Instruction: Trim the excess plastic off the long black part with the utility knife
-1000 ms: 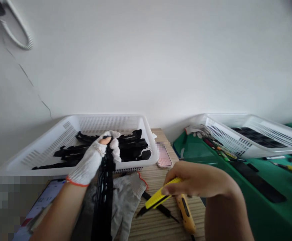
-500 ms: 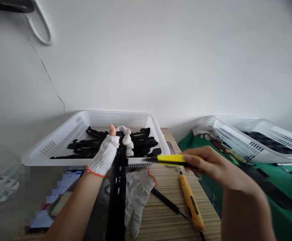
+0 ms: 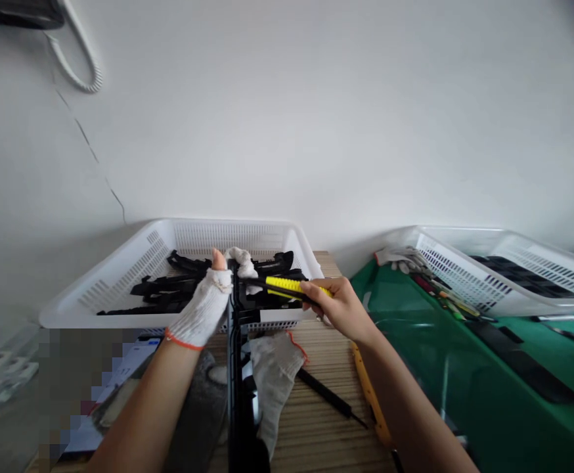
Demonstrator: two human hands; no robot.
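Note:
My left hand [image 3: 215,286], in a white knit glove with the thumb tip bare, is closed around the upper end of a long black plastic strip [image 3: 238,368]. The strip stretches down toward me over the tabletop, with clips and slots along it. Bare of any glove, my right hand [image 3: 333,302] grips a yellow-and-black utility knife [image 3: 284,287]. Its narrow dark end points left and meets the strip's upper part, close to the left fingers; the exact contact is too small to tell. More black plastic parts [image 3: 161,289] lie behind in a white basket [image 3: 70,314].
A loose white glove [image 3: 280,368], a black pen-like tool [image 3: 326,393] and a yellow-handled tool [image 3: 368,394] lie on the wooden table [image 3: 311,433]. On the right, a green surface [image 3: 405,341] bears another white basket [image 3: 504,295] with black pieces.
My right hand has moved left and slightly up, carrying the knife from beside the strip to its upper part. The strip has turned a little in my left hand.

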